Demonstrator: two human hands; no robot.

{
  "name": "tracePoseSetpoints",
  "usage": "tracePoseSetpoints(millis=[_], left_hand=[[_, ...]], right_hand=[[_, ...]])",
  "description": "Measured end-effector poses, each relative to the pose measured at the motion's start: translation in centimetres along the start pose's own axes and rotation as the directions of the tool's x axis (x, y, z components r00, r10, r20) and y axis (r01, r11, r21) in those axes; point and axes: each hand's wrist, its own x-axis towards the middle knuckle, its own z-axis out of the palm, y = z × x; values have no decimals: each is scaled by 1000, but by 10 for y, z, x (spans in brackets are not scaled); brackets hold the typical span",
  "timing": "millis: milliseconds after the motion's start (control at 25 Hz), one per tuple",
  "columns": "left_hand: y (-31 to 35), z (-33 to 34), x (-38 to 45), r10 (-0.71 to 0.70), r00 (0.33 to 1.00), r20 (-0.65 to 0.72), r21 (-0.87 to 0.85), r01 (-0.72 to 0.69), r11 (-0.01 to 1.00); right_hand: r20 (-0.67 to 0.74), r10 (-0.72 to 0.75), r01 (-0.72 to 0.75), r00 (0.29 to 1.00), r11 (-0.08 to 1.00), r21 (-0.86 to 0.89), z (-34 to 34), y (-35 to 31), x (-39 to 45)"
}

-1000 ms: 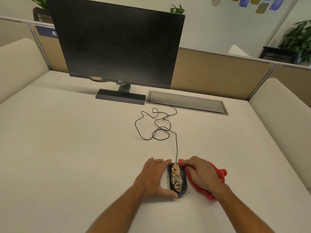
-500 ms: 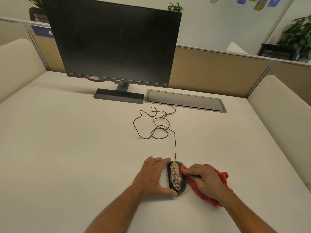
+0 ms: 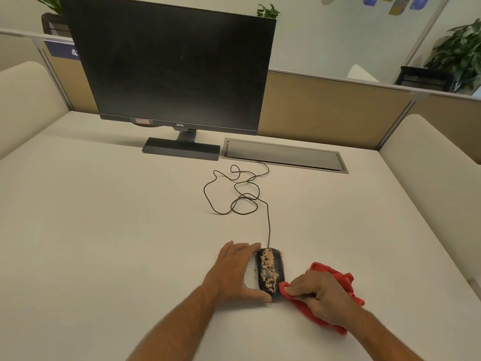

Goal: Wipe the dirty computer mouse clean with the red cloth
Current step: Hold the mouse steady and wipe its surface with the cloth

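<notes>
Near the front edge of the broad off-white table, seen from the head camera, lies the black corded computer mouse, its top caked with tan, crumbly dirt. A few crumbs lie on the table just beside its left flank. The left hand rests flat on the table against the mouse's left side, fingers straight and close together along the flank, thumb laid across the near end; it braces the mouse rather than curling round it. The right hand lies just right of the mouse, fingers curled and bunching the crumpled red cloth, pinching a fold whose tip touches the mouse's near right corner. Most of the cloth spreads out under and behind that hand, on the table.

From the mouse's far end a thin black cable runs straight away, then tangles in loose loops in the middle of the table and ends at a flat grey metal cable hatch set flush in the surface. Left of the hatch stands a dark, switched-off flat monitor on a rectangular black base. Behind it run tan partition panels; cream padded side panels flank the table. Leafy green plants stand beyond the partition at far right.
</notes>
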Motion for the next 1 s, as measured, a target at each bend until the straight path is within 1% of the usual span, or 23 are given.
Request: tracePoseSetpoints(millis=[80, 120, 200, 280, 360, 480, 600, 680, 800, 880, 1000], left_hand=[[0, 0, 0, 0, 1000, 6, 2, 0, 1000], [0, 0, 0, 1, 1000, 5, 3, -1, 1000], [0, 0, 0, 4, 1000, -3, 2, -4, 1000], [0, -1, -1, 6, 1000, -12, -4, -6, 1000], [0, -1, -1, 6, 1000, -17, -10, -6, 1000], [1, -1, -1, 5, 1000, -18, -17, -6, 1000], [0, -2, -1, 4, 1000, -13, -16, -4, 1000], [0, -1, 0, 6, 1000, -2, -2, -6, 1000], [-2, 1, 0, 7, 1000, 4, 11, -7, 1000], [-2, 1, 1, 5, 1000, 3, 7, -5, 1000], [-2, 1, 1, -1, 1000, 8, -3, 1, 1000]], right_hand=[[32, 2, -2, 999, 1000, -2, 1, -2, -2], [9, 0, 0, 1000, 1000, 24, 0, -4, -2], [-128, 10, 3, 992, 995, 101, -3, -9, -2], [-278, 65, -29, 958, 991, 133, -6, -16, 1], [-365, 111, -64, 924, 988, 140, -4, -23, 4], [-393, 109, -72, 913, 992, 107, 7, -33, 8], [-375, 72, -87, 924, 996, -24, 15, -39, 8], [-378, 84, -124, 922, 989, -82, 16, -40, 10], [-436, 119, -163, 892, 985, -64, 19, -41, 14], [-421, 132, -177, 897, 982, -69, 21, -43, 15], [-440, 177, -214, 881, 976, -36, 21, -43, 19]])
